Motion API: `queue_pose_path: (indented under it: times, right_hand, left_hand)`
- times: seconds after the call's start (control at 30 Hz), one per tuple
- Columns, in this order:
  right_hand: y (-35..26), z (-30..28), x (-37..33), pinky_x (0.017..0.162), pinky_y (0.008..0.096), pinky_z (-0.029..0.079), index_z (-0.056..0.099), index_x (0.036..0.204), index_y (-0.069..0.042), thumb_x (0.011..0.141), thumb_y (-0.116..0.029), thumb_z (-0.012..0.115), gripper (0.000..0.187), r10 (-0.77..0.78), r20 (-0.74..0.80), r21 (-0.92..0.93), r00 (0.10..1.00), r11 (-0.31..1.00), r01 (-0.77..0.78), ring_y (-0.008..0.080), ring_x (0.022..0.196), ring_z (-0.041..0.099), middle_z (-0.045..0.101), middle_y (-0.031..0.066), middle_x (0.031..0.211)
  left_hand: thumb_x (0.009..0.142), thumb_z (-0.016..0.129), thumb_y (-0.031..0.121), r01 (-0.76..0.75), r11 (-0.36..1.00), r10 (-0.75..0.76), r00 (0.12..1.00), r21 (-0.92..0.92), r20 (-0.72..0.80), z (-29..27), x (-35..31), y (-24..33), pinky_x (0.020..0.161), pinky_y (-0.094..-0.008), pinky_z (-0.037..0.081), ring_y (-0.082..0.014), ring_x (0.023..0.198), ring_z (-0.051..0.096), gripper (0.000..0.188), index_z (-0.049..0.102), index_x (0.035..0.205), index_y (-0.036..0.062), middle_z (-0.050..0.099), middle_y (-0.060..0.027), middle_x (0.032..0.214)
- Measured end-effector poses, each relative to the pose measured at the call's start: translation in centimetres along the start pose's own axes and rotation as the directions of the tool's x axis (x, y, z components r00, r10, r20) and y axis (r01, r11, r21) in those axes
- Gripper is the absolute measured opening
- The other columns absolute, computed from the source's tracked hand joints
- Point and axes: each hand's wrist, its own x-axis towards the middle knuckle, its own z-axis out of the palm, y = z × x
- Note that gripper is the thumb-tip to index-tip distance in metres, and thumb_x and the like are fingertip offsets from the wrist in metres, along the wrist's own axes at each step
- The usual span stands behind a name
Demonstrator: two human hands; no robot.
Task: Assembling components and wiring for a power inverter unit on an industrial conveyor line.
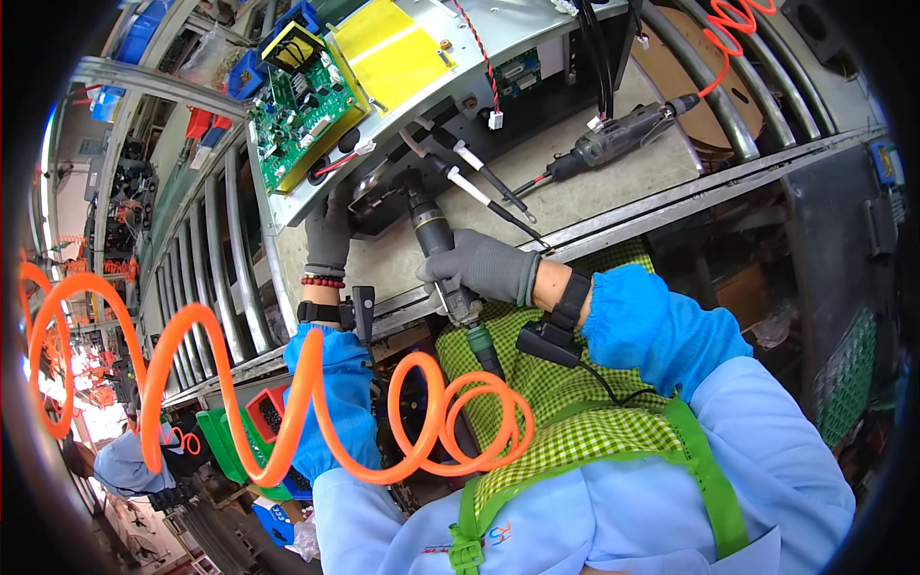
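My right hand, in a grey glove, is wrapped round the body of a black air driver. Its angled head reaches into the open side of a metal chassis; the tip is hard to make out. A grey glove also covers my left hand, which reaches up at the chassis's near left corner beside the driver head. Its fingers are mostly hidden beneath the metal. On the chassis sit a green circuit board and a yellow sheet. Black leads with white sleeves hang out near the driver.
A second air driver lies on the grey work board at right. An orange coiled hose loops across the left foreground. Metal rollers run along the left, with green and red parts bins below. Another person is at far left.
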Motion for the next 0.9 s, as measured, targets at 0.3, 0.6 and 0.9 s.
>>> queue_pose_path:
  times: [0.3,0.6,0.9]
  right_hand:
    - [-0.17,-0.02,-0.19,0.055,0.026,0.05,0.061,0.089,-0.004,0.082,-0.027,0.069,0.026,0.048,-0.006,0.017,0.999,0.999,-0.048,0.0122,0.061,0.06,0.063,0.0044,0.076]
    - [-0.15,0.23,0.03,0.057,0.0297,0.055,0.055,0.093,-0.001,0.083,-0.023,0.068,0.027,-0.008,0.018,0.0,1.0,1.0,0.008,0.016,0.061,0.063,0.064,0.0079,0.078]
    - [-0.18,0.21,-0.36,0.057,0.0295,0.056,0.055,0.093,-0.002,0.084,-0.023,0.068,0.026,0.009,0.026,0.064,1.0,0.998,-0.01,0.0157,0.059,0.063,0.063,0.0072,0.076]
  left_hand:
    - [0.1,0.052,0.024,-0.092,0.991,0.094,0.995,0.094,-0.019,0.05,0.11,-0.27,0.074,-0.0291,0.048,-0.0135,0.086,0.058,0.035,0.06,0.12,-0.0026,0.067,-0.0076,0.104]
    - [0.1,0.051,0.026,-0.076,0.99,0.081,0.996,0.115,-0.042,-0.04,0.13,-0.08,0.064,-0.0262,0.045,-0.0096,0.074,0.056,0.034,0.062,0.119,-0.0004,0.068,-0.0062,0.097]
    - [0.1,0.052,0.027,0.054,0.998,-0.052,0.998,0.042,-0.043,-0.12,0.1,0.02,0.063,-0.0268,0.045,-0.0096,0.072,0.055,0.034,0.063,0.118,0.0003,0.068,-0.0064,0.095]
